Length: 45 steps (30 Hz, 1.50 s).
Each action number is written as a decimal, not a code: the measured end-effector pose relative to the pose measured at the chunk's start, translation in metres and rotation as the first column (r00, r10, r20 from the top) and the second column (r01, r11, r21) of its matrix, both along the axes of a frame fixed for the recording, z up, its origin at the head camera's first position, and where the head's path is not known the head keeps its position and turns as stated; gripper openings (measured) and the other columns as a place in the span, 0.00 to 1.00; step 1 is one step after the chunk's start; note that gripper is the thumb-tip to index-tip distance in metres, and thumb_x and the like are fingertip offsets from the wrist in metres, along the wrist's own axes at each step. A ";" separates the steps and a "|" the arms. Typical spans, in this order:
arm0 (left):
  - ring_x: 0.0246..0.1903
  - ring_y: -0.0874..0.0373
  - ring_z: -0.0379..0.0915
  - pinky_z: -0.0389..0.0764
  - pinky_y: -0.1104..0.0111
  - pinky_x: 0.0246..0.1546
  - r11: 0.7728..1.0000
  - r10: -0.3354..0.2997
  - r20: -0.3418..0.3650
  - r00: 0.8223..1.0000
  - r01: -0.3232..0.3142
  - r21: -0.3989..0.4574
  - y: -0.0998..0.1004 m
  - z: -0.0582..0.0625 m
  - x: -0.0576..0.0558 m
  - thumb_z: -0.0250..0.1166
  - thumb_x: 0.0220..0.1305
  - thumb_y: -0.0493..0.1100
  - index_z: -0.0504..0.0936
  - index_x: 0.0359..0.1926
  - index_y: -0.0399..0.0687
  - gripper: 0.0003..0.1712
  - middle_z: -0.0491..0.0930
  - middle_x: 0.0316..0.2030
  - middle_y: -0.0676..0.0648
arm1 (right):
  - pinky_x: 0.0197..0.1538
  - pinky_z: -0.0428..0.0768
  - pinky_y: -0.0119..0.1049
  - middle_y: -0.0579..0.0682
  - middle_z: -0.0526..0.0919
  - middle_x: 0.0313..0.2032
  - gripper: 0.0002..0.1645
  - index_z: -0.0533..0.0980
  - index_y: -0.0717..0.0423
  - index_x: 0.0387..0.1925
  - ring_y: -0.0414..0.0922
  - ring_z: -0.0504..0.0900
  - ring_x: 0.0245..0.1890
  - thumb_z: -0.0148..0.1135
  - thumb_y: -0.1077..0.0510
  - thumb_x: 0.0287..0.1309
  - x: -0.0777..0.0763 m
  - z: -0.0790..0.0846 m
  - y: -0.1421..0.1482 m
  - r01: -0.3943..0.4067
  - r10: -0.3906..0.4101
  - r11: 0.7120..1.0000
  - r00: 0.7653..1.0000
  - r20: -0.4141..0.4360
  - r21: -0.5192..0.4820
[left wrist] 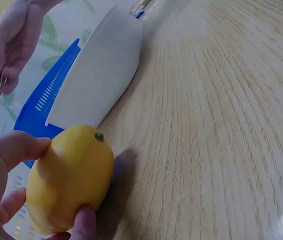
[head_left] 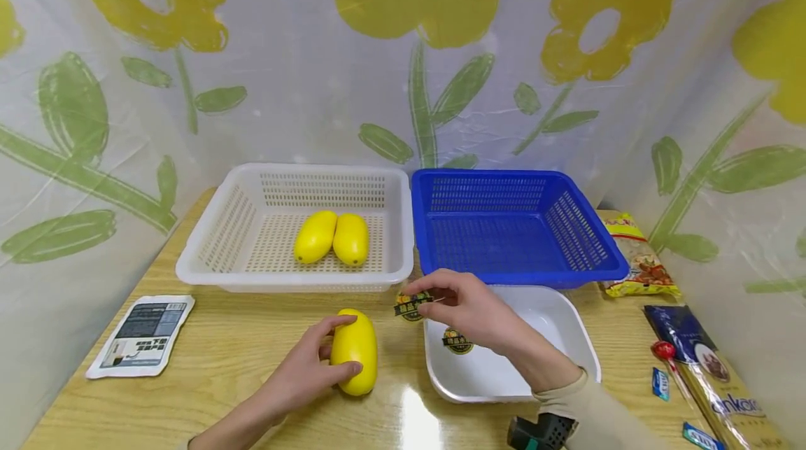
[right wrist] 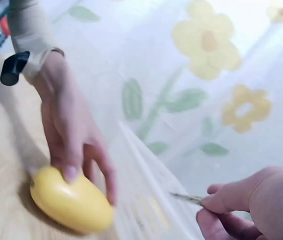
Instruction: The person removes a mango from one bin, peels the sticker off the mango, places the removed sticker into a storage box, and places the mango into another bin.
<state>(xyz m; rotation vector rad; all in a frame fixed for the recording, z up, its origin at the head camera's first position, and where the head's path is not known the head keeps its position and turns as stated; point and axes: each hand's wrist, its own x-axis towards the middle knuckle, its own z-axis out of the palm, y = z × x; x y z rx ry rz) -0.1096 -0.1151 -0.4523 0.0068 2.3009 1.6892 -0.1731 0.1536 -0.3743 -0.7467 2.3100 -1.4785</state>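
Observation:
On the wood table, my left hand [head_left: 311, 366] grips a smooth yellow oval fruit [head_left: 355, 352] with fingers on one side and thumb on the other. A small green stem nub shows on this fruit [left wrist: 71, 175] in the left wrist view. My right hand [head_left: 469, 310] pinches a black-and-gold fruit sticker [head_left: 411, 306] between thumb and fingers, above the left rim of a white bin [head_left: 535, 366]. In the right wrist view the sticker [right wrist: 186, 198] appears edge-on. A second sticker [head_left: 457, 341] of the same kind is at the bin's left inside.
Behind stand a white basket [head_left: 208, 226] with two yellow fruits [head_left: 350, 238] inside and a blue basket [head_left: 504, 276]. A white packet [head_left: 143, 335] lies left. At right are a yellow snack bag [head_left: 639, 261], a dark-and-gold pouch [head_left: 711, 373] and a red spoon [head_left: 664, 350].

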 end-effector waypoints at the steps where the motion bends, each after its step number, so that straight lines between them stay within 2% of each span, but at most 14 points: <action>1: 0.51 0.44 0.76 0.82 0.62 0.37 1.000 -0.006 -0.001 1.000 0.006 0.003 -0.001 0.000 0.000 0.75 0.53 0.41 0.69 0.66 0.49 0.40 0.62 0.65 0.32 | 0.50 0.79 0.34 0.48 0.81 0.50 0.14 0.81 0.51 0.51 0.45 0.79 0.48 0.63 0.61 0.63 0.000 0.000 0.009 0.000 0.000 1.000 1.000 0.006 -0.006; 4: 0.51 0.44 0.75 0.82 0.62 0.38 1.000 -0.020 0.001 1.000 0.020 0.006 -0.002 0.000 0.001 0.75 0.53 0.41 0.68 0.66 0.48 0.40 0.62 0.65 0.32 | 0.48 0.80 0.34 0.52 0.80 0.52 0.16 0.81 0.54 0.53 0.46 0.80 0.48 0.63 0.59 0.64 -0.001 -0.004 0.039 0.023 -0.023 1.000 1.000 0.018 -0.021; 7: 0.51 0.44 0.75 0.82 0.62 0.38 1.000 -0.020 0.016 1.000 0.019 0.009 -0.002 0.000 0.002 0.75 0.53 0.42 0.68 0.66 0.49 0.40 0.62 0.65 0.32 | 0.49 0.81 0.35 0.54 0.80 0.52 0.16 0.81 0.56 0.52 0.46 0.81 0.47 0.63 0.58 0.64 -0.003 -0.009 0.069 0.086 -0.084 0.996 0.995 0.058 -0.025; 11: 0.52 0.43 0.74 0.82 0.61 0.39 1.000 -0.007 0.021 1.000 0.006 0.005 -0.003 0.000 0.003 0.75 0.53 0.43 0.68 0.66 0.50 0.40 0.62 0.65 0.33 | 0.49 0.81 0.38 0.55 0.81 0.51 0.16 0.81 0.56 0.51 0.46 0.83 0.45 0.65 0.56 0.63 -0.007 -0.016 0.104 0.172 -0.177 0.984 0.977 0.119 0.047; 16: 0.52 0.43 0.74 0.82 0.61 0.39 1.000 0.009 0.027 1.000 -0.008 -0.016 -0.005 0.002 0.003 0.75 0.53 0.43 0.69 0.66 0.51 0.40 0.62 0.65 0.33 | 0.48 0.81 0.42 0.58 0.81 0.52 0.17 0.79 0.62 0.52 0.46 0.82 0.44 0.63 0.60 0.64 -0.010 -0.030 0.129 0.190 -0.205 0.974 0.972 0.119 0.127; 18: 0.53 0.43 0.74 0.82 0.61 0.39 1.000 0.012 0.032 0.999 -0.011 -0.025 -0.006 0.002 0.003 0.75 0.53 0.44 0.69 0.66 0.52 0.40 0.62 0.66 0.33 | 0.47 0.81 0.43 0.60 0.80 0.52 0.17 0.78 0.64 0.53 0.46 0.82 0.44 0.62 0.62 0.64 -0.010 -0.035 0.134 0.179 -0.195 0.975 0.974 0.119 0.132; 25: 0.53 0.44 0.74 0.82 0.61 0.39 1.000 -0.004 0.042 0.999 0.005 -0.019 -0.007 0.001 0.004 0.75 0.53 0.44 0.68 0.66 0.52 0.40 0.61 0.66 0.34 | 0.43 0.81 0.35 0.60 0.77 0.51 0.15 0.80 0.63 0.49 0.49 0.81 0.42 0.65 0.64 0.60 -0.012 -0.059 0.140 0.164 -0.184 0.970 0.978 0.101 0.178; 34: 0.51 0.44 0.74 0.83 0.60 0.37 1.000 -0.028 0.065 0.997 0.029 -0.006 -0.005 -0.001 0.002 0.75 0.54 0.44 0.67 0.67 0.52 0.41 0.60 0.65 0.33 | 0.35 0.81 0.32 0.61 0.82 0.42 0.14 0.80 0.70 0.44 0.46 0.81 0.36 0.64 0.73 0.53 -0.013 -0.078 0.144 0.135 -0.158 0.967 0.983 0.090 0.218; 40: 0.51 0.45 0.74 0.83 0.61 0.37 0.999 -0.044 0.055 0.998 0.045 -0.012 -0.005 -0.001 -0.001 0.75 0.54 0.45 0.68 0.67 0.52 0.41 0.60 0.66 0.34 | 0.31 0.78 0.31 0.58 0.83 0.36 0.12 0.80 0.69 0.39 0.43 0.79 0.31 0.65 0.74 0.48 -0.013 -0.082 0.143 0.147 -0.148 0.956 0.989 -0.015 0.255; 45: 0.50 0.45 0.74 0.82 0.61 0.38 0.998 -0.052 0.044 0.998 0.053 -0.017 -0.005 0.000 -0.002 0.75 0.53 0.44 0.68 0.67 0.52 0.41 0.62 0.65 0.35 | 0.32 0.78 0.31 0.55 0.84 0.34 0.12 0.80 0.67 0.36 0.41 0.79 0.31 0.66 0.74 0.45 -0.012 -0.081 0.142 0.146 -0.123 0.943 0.988 -0.095 0.298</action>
